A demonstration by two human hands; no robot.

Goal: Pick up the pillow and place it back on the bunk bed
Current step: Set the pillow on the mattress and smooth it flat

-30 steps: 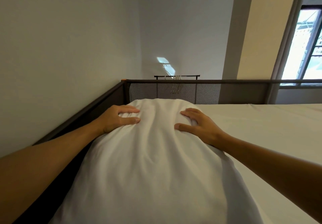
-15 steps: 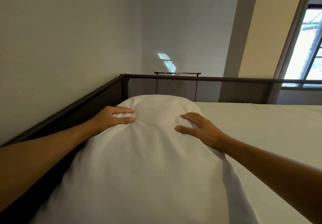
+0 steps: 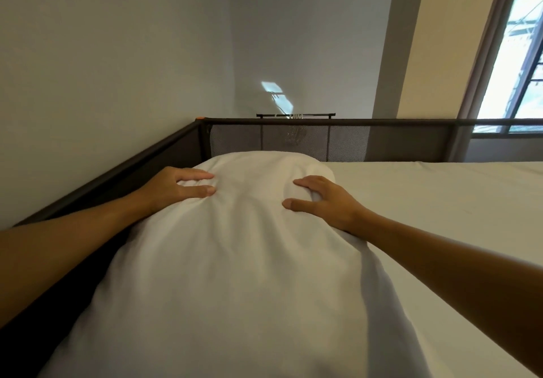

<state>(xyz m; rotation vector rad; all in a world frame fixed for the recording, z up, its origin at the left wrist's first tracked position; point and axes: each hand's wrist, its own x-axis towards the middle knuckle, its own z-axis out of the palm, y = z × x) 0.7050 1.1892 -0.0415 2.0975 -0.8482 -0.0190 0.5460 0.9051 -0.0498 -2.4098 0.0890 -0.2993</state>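
A big white pillow (image 3: 235,260) lies lengthwise on the upper bunk's white mattress (image 3: 440,216), along the left rail, its far end close to the mesh headboard. My left hand (image 3: 176,189) grips the pillow's far left side, fingers pinching a fold of cloth. My right hand (image 3: 323,201) holds the far right side, fingers curled into the fabric. Both forearms stretch out over the pillow's flanks.
A dark metal rail (image 3: 117,178) runs along the left side against the wall. A mesh headboard panel (image 3: 323,142) closes the far end. A window (image 3: 517,63) is at the right. The mattress to the right of the pillow is bare sheet.
The pillow and both hands have slid a little farther toward the headboard, and the view has tilted slightly. Both hands keep their hold.
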